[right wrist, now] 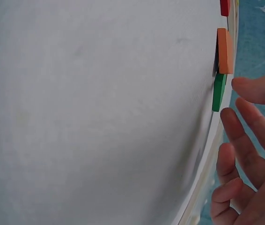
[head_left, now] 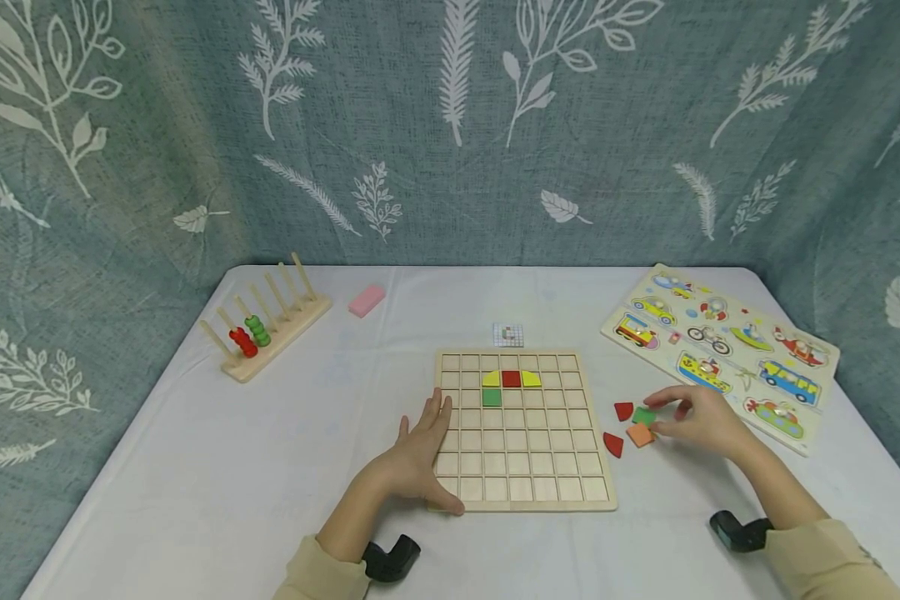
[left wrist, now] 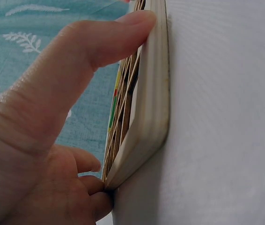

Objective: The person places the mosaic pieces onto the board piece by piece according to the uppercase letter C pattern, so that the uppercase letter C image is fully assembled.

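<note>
I see the left hand flat, fingers straight, pressing the grid board at its left edge. Right hand, fingers loosely open, touches the green tile beside the orange tile, right of the board.

**Hidden and cut off**

The small card behind the wooden grid board is too small to read. Both forearms run off the head view's bottom edge. In the right wrist view the red piece is cropped at the top.
</note>
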Demonstrator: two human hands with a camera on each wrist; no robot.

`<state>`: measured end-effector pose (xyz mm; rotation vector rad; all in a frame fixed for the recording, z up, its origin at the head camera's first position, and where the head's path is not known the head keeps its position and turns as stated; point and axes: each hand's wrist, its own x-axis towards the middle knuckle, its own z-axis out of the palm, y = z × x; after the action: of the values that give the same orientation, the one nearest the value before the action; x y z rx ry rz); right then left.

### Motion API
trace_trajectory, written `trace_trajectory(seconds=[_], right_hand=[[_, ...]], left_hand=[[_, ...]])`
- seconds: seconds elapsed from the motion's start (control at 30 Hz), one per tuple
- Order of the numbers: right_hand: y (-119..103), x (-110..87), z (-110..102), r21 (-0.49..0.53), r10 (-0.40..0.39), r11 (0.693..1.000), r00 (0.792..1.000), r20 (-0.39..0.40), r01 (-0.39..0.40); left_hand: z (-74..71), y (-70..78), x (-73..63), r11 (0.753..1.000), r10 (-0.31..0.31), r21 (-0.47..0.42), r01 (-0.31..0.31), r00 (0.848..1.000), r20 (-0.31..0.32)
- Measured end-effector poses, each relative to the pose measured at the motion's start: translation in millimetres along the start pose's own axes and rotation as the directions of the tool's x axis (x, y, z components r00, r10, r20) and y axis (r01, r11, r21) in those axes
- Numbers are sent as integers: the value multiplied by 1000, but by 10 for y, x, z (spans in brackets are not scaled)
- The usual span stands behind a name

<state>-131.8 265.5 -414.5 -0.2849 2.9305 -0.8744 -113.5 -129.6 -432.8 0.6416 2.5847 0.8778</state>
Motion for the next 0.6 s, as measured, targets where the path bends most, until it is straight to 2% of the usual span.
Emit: trace_trajectory(seconds=[0.6], right_hand=[[-9, 13, 41, -24, 13, 1000, 1000, 20, -12]], left_hand=[[2, 16, 1, 1000, -19, 1, 19, 1000, -3]])
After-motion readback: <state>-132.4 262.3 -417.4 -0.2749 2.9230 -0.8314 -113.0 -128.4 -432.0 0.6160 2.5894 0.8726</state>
